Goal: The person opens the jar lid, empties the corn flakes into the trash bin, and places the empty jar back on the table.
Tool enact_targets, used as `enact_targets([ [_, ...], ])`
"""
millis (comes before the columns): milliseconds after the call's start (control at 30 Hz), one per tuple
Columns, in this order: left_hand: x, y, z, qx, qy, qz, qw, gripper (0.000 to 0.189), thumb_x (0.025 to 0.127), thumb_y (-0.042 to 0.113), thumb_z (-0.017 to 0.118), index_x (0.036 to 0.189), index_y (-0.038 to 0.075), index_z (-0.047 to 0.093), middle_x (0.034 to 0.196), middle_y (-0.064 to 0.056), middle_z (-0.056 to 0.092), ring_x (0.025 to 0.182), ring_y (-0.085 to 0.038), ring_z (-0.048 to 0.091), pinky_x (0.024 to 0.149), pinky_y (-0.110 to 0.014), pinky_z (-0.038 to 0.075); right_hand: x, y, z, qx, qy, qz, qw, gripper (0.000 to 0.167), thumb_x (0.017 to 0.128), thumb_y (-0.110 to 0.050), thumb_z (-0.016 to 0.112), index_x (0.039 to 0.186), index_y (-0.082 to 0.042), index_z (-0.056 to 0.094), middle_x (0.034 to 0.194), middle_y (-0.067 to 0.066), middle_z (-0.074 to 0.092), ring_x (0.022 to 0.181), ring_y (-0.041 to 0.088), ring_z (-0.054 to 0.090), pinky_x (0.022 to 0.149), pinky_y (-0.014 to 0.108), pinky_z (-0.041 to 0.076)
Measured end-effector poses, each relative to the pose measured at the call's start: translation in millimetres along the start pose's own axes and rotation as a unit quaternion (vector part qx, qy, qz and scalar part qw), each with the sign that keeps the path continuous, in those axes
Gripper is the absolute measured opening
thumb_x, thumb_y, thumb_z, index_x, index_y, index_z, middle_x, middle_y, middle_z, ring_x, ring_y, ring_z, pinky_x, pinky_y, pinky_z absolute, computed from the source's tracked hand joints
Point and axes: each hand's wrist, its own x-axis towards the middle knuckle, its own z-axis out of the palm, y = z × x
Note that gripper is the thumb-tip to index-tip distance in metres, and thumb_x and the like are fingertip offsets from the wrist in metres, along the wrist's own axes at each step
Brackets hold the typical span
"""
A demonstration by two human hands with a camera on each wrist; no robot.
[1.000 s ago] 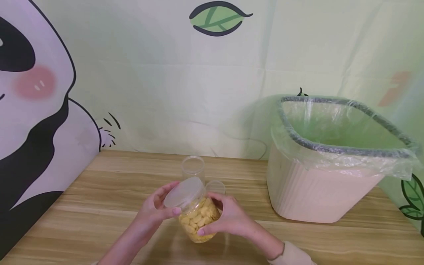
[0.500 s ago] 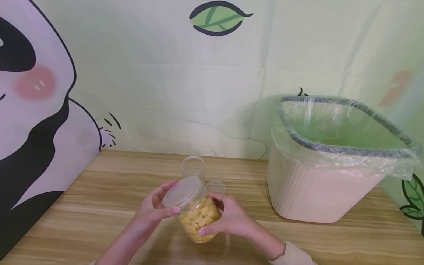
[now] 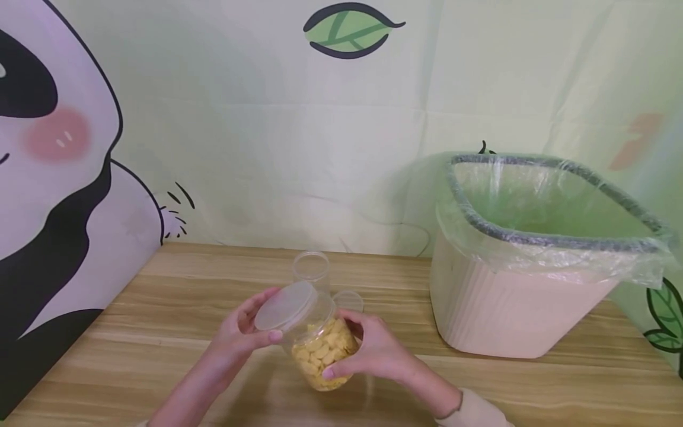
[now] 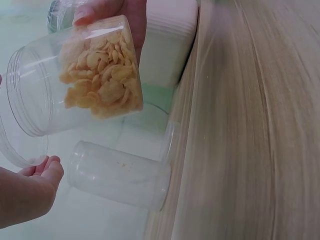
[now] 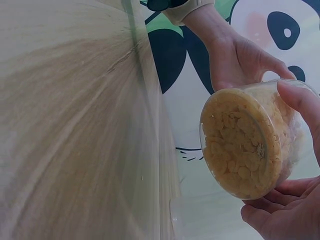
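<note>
A clear plastic jar (image 3: 322, 362), part filled with yellow flake-like pieces, leans to the left above the table. My right hand (image 3: 379, 350) grips its body, thumb on the near side. With the fingers and thumb of my left hand (image 3: 235, 332) I hold a translucent round lid (image 3: 285, 305) by its edge. In the left wrist view the lid (image 4: 22, 142) stands tilted off the threaded mouth of the jar (image 4: 97, 75), with a gap on one side. The right wrist view shows the jar's base (image 5: 240, 145) and the flakes pressed against it.
Behind the held jar stands a second clear jar (image 3: 311, 267), uncapped. A clear round lid (image 3: 348, 301) is beside it. A pale bin (image 3: 517, 314) with a plastic liner stands at the right of the wooden table (image 3: 213, 273). A printed cloth hangs behind.
My left hand has moved slightly left with the lid, and the lid has come away from the jar's mouth. My right hand and the jar have shifted slightly right.
</note>
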Motion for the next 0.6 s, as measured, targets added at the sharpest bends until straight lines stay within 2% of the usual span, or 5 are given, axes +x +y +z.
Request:
enact_targets([
  [300,0.9,-1.9,-5.9,0.012,0.006,-0.016,0.9998,0.078,0.072,0.008,0.069,0.138,-0.002,0.029,0.139,-0.017,0.032,0.11,-0.014,0.044,0.088,-0.021,0.041,-2.7,0.5,-2.6,0.002,0.0,0.015,0.9999,0.077,0.059,-0.018,0.083,0.126,-0.001,0.049,0.116,0.009,0.058,0.113,0.028,0.051,0.092,0.038,0.043],
  [600,2.0,-6.1,-12.7,0.029,0.013,-0.03,0.999,0.076,0.074,0.01,0.069,0.139,0.0,0.03,0.137,-0.018,0.033,0.11,-0.015,0.043,0.088,-0.024,0.04,-7.2,-1.0,-6.3,0.003,0.006,0.024,0.9997,0.076,0.059,-0.018,0.084,0.124,0.0,0.049,0.114,0.009,0.059,0.112,0.028,0.052,0.091,0.038,0.044],
])
